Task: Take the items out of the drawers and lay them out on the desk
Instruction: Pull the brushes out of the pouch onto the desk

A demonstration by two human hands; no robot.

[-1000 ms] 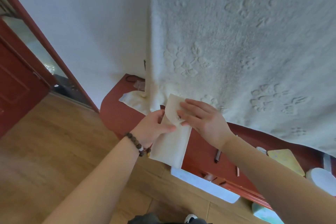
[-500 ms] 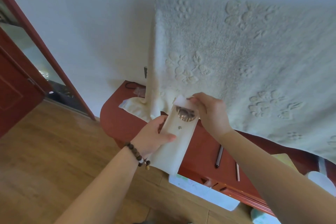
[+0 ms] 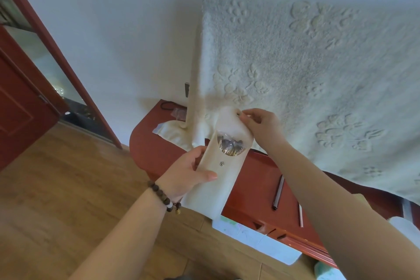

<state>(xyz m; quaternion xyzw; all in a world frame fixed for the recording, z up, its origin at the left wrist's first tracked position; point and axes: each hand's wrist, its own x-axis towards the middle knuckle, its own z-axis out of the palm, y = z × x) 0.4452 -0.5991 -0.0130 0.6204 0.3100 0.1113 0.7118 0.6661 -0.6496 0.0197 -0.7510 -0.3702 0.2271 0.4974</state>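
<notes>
Head view, from the left edge: a dark red door (image 3: 20, 107) and its frame stand at the side, with wood-plank floor (image 3: 68, 188) below them. Next comes the left hand (image 3: 186, 175), a beaded bracelet (image 3: 162, 195) on its wrist. Its fingers curl behind the left edge of a cream fabric pouch (image 3: 218, 179) while the thumb lies across the front, below a small metal snap (image 3: 221, 163), so the pouch sits clamped between thumb and fingers at its middle. The pouch is held in the air, tilted, over the front edge of the red wooden desk (image 3: 256, 179); its lower end hangs past the wrist. A round clear window (image 3: 230, 144) near its top shows dark and gold bits inside, too small to name. The opened flap (image 3: 229, 118) stands up above the window. The right hand (image 3: 261, 127) pinches the flap's top right corner between thumb and fingertips, the other fingers bent close. Behind both hands a cream towel with paw prints (image 3: 306, 75) hangs down onto the desk. Further right on the desk lie a dark pen (image 3: 278, 193) and a thin pale stick (image 3: 300, 216), apart from the pouch. Below the desk edge, a white sheet (image 3: 256, 241) sticks out from an open drawer.
</notes>
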